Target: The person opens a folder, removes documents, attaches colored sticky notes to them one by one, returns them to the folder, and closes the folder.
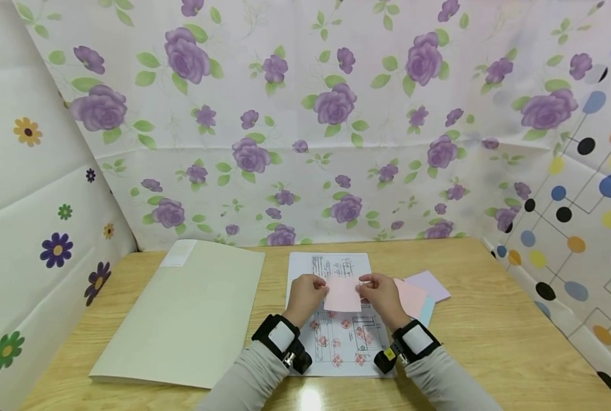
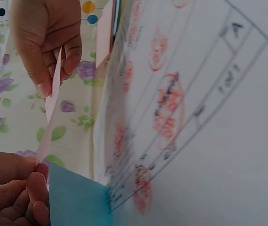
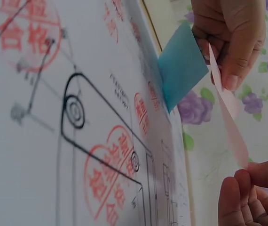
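Both hands hold a pink sticky note (image 1: 343, 295) by its opposite edges above a printed drawing sheet (image 1: 300, 271) with red round stamps. My left hand (image 1: 304, 299) pinches the note's left edge between thumb and fingers. At its right edge, my right hand (image 1: 382, 299) pinches it in the same way. Seen nearly edge-on in the left wrist view, the pink note bends slightly and is apart from the sheet. A blue sticky note (image 2: 77, 197) stands up from the sheet in both wrist views; the head view hides it behind the pink one.
Right of the sheet lie overlapping sticky notes: pink (image 1: 410, 297), light blue (image 1: 427, 311) and lilac (image 1: 430, 284). A large beige folder (image 1: 187, 319) with a white label lies on the wooden table (image 1: 501, 331) at left. Patterned cloths (image 1: 285, 114) enclose the back and sides.
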Action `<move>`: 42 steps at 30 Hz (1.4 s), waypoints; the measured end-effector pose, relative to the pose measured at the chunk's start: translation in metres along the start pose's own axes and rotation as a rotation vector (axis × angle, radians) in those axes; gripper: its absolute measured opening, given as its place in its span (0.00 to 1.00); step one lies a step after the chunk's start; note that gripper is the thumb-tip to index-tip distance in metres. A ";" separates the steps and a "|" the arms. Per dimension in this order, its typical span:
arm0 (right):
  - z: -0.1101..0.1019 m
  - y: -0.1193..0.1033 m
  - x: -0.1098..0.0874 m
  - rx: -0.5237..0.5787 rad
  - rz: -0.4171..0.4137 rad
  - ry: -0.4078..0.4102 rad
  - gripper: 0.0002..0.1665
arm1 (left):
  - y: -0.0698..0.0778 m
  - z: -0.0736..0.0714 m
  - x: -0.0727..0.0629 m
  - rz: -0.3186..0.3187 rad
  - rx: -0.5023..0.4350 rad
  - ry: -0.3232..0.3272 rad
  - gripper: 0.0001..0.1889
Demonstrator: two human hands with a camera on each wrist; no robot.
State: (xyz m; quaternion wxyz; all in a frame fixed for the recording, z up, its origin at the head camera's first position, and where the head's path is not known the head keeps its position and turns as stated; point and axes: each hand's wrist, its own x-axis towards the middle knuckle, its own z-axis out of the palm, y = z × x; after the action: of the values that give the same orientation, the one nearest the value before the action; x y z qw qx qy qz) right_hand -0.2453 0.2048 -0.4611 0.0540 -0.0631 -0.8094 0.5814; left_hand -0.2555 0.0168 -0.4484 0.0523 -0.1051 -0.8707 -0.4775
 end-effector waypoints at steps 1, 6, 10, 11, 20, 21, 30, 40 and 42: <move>0.000 0.000 0.001 -0.007 0.009 -0.002 0.14 | -0.001 0.001 0.000 0.001 0.013 -0.004 0.06; 0.002 0.005 0.003 -0.053 0.037 -0.019 0.04 | -0.010 0.009 -0.002 0.015 0.066 -0.005 0.05; 0.002 0.011 0.004 -0.104 0.057 -0.033 0.05 | -0.014 0.015 -0.003 -0.017 0.055 -0.025 0.05; 0.002 0.012 0.005 -0.116 0.063 -0.038 0.05 | -0.015 0.017 -0.003 -0.023 0.052 -0.030 0.05; -0.001 0.023 0.010 -0.117 0.073 -0.113 0.04 | -0.016 0.022 -0.001 -0.067 0.066 -0.073 0.03; -0.001 0.023 0.011 -0.118 0.077 -0.117 0.03 | -0.016 0.022 -0.001 -0.073 0.071 -0.079 0.03; -0.001 0.025 0.013 -0.126 0.102 -0.143 0.02 | -0.020 0.025 -0.002 -0.064 0.085 -0.096 0.02; -0.001 0.024 0.012 -0.142 0.110 -0.158 0.02 | -0.019 0.026 -0.002 -0.089 0.121 -0.106 0.05; -0.001 0.024 0.011 -0.143 0.109 -0.158 0.02 | -0.018 0.026 -0.002 -0.098 0.128 -0.114 0.08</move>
State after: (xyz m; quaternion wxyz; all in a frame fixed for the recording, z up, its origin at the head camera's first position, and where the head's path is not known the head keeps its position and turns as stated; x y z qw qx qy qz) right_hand -0.2553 0.2150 -0.4832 -0.0462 -0.0649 -0.8459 0.5273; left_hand -0.2577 0.0290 -0.4774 -0.0144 -0.0857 -0.9051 -0.4162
